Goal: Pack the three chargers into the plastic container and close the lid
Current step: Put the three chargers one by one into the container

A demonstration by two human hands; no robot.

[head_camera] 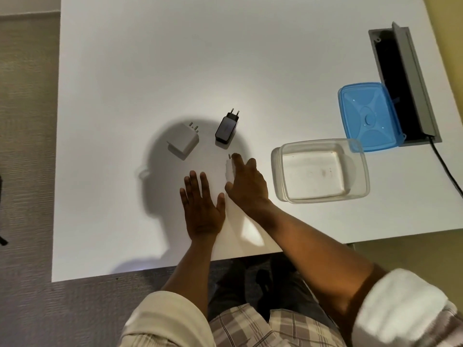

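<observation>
Three chargers lie on the white table (125, 83). A large white charger (182, 141) sits at the left, prongs pointing away. A black charger (226, 128) lies to its right. A small white charger (229, 169) is mostly hidden under my right hand (246, 185), whose fingers lie over it; whether they grip it is unclear. My left hand (201, 206) rests flat on the table, fingers spread, holding nothing. The clear plastic container (278, 171) stands open and empty just right of my right hand. Its blue lid (368, 118) lies separately beyond it.
A grey cable box (413, 78) with its flap raised is set into the table at the far right, partly under the lid, with a black cable (448, 169) running out. The table's near edge is close to my body.
</observation>
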